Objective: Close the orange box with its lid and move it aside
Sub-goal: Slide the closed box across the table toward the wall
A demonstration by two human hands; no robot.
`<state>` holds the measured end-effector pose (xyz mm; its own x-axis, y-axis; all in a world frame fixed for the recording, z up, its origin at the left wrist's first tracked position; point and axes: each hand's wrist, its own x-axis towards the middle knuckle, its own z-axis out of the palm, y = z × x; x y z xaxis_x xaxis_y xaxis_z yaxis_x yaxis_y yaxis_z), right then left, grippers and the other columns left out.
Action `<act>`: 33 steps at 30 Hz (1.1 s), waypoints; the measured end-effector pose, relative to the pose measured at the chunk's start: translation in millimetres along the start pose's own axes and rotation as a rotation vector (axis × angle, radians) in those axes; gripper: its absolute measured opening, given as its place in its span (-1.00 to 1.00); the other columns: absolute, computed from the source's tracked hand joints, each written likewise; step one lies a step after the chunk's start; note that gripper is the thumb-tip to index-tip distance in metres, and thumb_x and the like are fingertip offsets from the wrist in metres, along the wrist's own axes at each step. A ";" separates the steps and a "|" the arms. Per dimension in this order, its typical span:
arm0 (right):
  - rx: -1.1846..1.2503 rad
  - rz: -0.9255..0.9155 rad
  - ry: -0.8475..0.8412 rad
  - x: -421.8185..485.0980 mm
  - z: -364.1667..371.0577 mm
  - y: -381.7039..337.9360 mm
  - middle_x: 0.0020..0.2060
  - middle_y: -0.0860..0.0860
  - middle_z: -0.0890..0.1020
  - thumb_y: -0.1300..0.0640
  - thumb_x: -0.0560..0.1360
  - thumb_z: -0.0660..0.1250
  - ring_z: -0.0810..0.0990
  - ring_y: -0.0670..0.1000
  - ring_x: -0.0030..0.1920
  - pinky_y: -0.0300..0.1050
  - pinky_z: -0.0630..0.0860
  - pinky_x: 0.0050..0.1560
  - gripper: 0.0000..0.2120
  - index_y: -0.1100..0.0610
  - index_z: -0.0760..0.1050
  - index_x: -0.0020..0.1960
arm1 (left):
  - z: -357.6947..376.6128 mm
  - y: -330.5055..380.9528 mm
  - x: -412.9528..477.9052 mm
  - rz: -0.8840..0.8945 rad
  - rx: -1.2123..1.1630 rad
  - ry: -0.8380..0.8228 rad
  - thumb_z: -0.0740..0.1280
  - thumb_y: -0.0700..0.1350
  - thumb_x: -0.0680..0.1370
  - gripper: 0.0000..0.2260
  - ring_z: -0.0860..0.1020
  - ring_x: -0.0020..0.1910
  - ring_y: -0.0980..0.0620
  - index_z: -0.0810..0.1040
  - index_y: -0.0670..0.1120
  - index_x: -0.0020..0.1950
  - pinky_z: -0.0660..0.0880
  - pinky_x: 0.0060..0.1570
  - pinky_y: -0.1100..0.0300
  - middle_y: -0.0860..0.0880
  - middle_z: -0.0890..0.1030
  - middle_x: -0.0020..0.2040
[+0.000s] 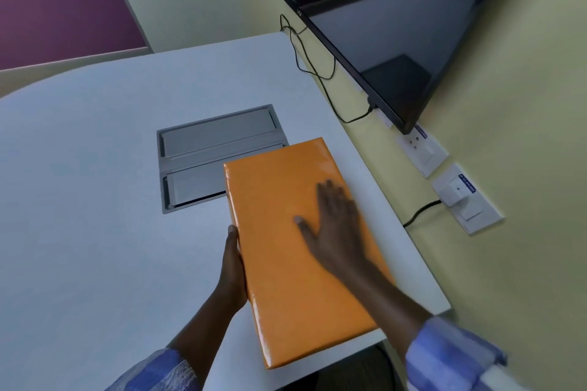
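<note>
The orange box (286, 263) lies flat on the white table (95, 200) near its right edge, with the glossy orange lid on top of it. My left hand (233, 267) presses against the box's left side, fingers along the edge. My right hand (333, 222) rests flat on the lid with the fingers spread, slightly blurred. The box's near corner hangs a little over the table's front edge.
A grey metal cable hatch (203, 149) is set into the table just behind and left of the box. A black wall-mounted screen (397, 25) hangs at the right, with cables (305, 54) and wall sockets (467, 197) below it.
</note>
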<state>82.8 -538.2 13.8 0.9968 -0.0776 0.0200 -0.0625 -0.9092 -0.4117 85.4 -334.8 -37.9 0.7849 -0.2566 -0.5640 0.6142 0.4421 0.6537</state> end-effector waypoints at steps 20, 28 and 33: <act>-0.280 -0.199 -0.188 -15.2 -19.6 74.7 0.63 0.02 -0.14 -0.38 0.58 -0.15 -0.22 0.10 0.61 0.24 -0.16 0.57 -0.25 0.01 -0.14 0.63 | 108.4 -48.3 30.1 -0.031 0.245 -0.031 0.00 0.44 0.56 -0.44 0.68 0.16 -0.01 0.47 0.21 0.40 0.66 0.00 0.02 0.03 0.69 0.23; -0.280 -0.189 -0.210 -15.1 -30.4 84.6 0.63 0.01 -0.16 -0.37 0.59 -0.13 -0.25 0.09 0.61 0.24 -0.16 0.57 -0.25 0.00 -0.16 0.63 | 111.3 -48.1 32.2 -0.101 0.360 -0.012 0.01 0.50 0.49 -0.51 0.54 0.15 0.07 0.38 0.30 0.28 0.52 0.05 0.00 0.17 0.58 0.15; -0.240 -0.120 -0.205 -17.2 -30.6 60.9 0.63 0.09 -0.10 -0.33 0.59 -0.04 -0.18 0.13 0.62 0.23 -0.14 0.57 -0.24 0.08 -0.08 0.63 | 91.9 -33.5 19.3 -0.041 0.541 -0.048 -0.05 0.39 0.58 -0.59 0.32 0.31 0.09 0.23 0.27 0.34 0.27 0.27 -0.01 0.14 0.33 0.34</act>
<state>60.4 -604.8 16.3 0.9856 0.0976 -0.1381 0.0702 -0.9792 -0.1906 87.4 -433.6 -24.3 0.7546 -0.3090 -0.5788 0.5885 -0.0714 0.8053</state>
